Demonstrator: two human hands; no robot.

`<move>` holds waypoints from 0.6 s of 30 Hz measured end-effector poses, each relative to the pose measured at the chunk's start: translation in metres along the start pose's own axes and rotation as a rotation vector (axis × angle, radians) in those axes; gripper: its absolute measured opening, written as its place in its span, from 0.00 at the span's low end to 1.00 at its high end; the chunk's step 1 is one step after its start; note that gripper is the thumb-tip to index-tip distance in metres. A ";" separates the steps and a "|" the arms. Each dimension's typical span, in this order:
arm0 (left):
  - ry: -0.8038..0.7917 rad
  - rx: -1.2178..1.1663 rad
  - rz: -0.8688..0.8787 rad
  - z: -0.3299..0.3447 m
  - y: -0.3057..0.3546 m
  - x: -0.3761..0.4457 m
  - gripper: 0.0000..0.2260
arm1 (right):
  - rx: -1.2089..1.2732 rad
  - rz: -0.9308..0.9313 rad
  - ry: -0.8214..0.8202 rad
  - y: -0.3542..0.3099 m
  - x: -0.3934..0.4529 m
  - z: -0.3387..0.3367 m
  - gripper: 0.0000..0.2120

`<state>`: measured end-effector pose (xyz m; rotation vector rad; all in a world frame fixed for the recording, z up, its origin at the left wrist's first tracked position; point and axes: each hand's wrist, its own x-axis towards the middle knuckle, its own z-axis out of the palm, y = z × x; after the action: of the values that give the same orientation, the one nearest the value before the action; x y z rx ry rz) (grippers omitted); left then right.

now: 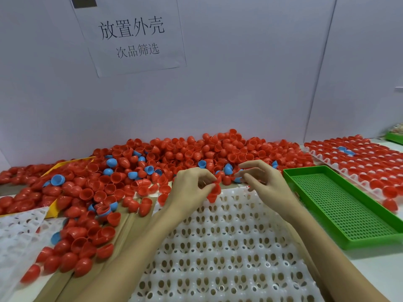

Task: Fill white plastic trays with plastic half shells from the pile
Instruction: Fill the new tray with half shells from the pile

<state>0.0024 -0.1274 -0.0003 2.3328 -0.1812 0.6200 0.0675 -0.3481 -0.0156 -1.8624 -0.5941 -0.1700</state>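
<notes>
A big pile of red half shells (185,151), with a few blue ones mixed in, lies along the wall and spills to the left. A white plastic tray (222,247) with rows of holed cups lies in front of me, its cups bare. My left hand (189,188) pinches a small stack of red half shells (214,190) over the tray's far edge. My right hand (261,182) hovers beside it, fingers curled near a blue shell (238,179) at the pile's edge; whether it holds that shell is unclear.
A green perforated tray (346,205) lies to the right. Behind it sits a white tray filled with red shells (370,162) and two blue ones. More white trays (19,227) and a yellow box edge (65,163) lie at left. A paper sign (133,38) hangs on the wall.
</notes>
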 end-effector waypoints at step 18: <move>-0.328 0.475 0.125 0.022 0.009 0.050 0.11 | -0.092 0.151 0.323 0.005 0.002 0.000 0.13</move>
<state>0.0517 -0.1469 0.0153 2.8952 -0.3654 0.3604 0.0715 -0.3485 -0.0186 -1.9082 -0.2249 -0.3949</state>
